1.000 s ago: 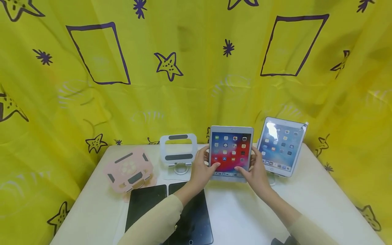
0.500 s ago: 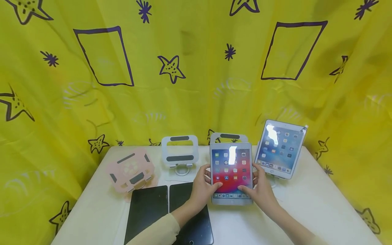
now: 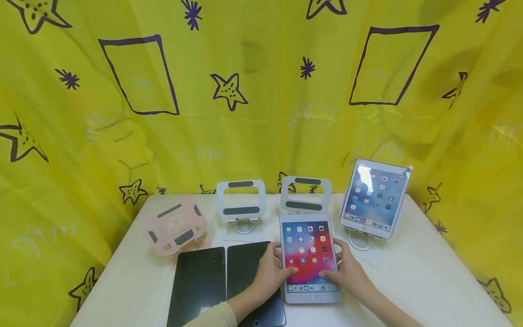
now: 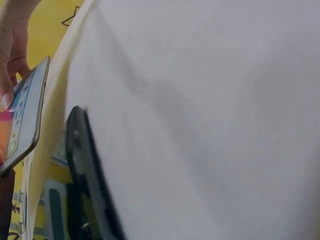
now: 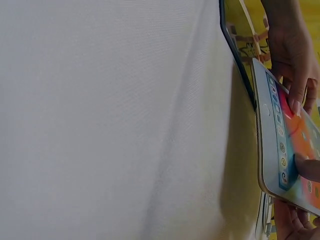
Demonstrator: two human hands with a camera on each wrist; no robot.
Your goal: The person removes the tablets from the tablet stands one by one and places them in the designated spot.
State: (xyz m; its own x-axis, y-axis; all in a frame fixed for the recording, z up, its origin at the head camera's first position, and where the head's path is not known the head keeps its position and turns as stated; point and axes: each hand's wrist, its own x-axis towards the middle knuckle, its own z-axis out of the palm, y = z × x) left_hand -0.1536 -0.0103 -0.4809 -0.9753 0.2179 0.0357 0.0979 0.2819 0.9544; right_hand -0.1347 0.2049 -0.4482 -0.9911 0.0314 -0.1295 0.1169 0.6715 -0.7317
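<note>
A white tablet (image 3: 310,259) with a lit red and blue home screen is held between both hands, in front of a white tablet stand (image 3: 306,205). My left hand (image 3: 269,272) grips its left edge, thumb on the screen and fingers behind. On the opposite edge my right hand (image 3: 349,268) grips it likewise, thumb over the glass. In the right wrist view the tablet (image 5: 272,130) shows its home-button end with a thumb on the screen. Part of the tablet (image 4: 35,110) and the far hand appear in the left wrist view. The fingers behind the tablet are mostly hidden.
Two dark tablets (image 3: 198,286) lie side by side at the left. Behind them are a pink stand (image 3: 175,225) and another white stand (image 3: 241,210). A second lit tablet (image 3: 376,197) leans on a stand at the right. A yellow curtain (image 3: 261,136) hangs behind the white table (image 3: 425,272).
Both hands have brought the tablet down and toward the person, still gripping it. The white stand behind it has come into view. The other tablets and stands stay in place.
</note>
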